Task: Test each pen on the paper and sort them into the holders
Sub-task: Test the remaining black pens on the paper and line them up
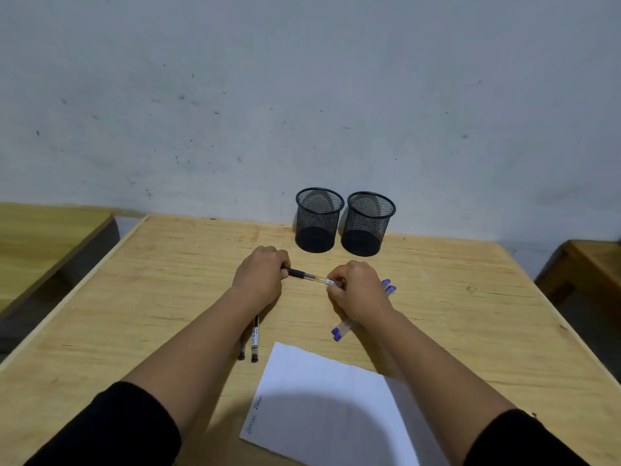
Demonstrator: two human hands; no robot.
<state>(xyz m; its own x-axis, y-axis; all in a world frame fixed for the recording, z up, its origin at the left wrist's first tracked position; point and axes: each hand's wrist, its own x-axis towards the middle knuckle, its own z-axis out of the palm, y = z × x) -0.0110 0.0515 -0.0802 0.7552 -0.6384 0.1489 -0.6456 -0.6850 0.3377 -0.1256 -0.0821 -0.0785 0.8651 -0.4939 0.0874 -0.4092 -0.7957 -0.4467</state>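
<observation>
Black sleeves cover my forearms at the bottom edge, and between them lies the sheet of white paper, set at an angle on the wooden table with faint writing along its left margin. Beyond it both hands meet on one pen: my left hand has its fingers curled around the black end, and my right hand pinches the clear barrel at the other end, so the pen is held level between them just above the tabletop. Under my left wrist two black pens lie side by side, their tips pointing back toward me, close to the paper's top left corner. Under my right hand lie blue-capped pens, partly hidden; blue ends show on both sides of the hand, and I cannot tell how many there are. Farther back, near the wall, stand two black mesh holders: the left holder and the right holder, upright and just beside each other.
</observation>
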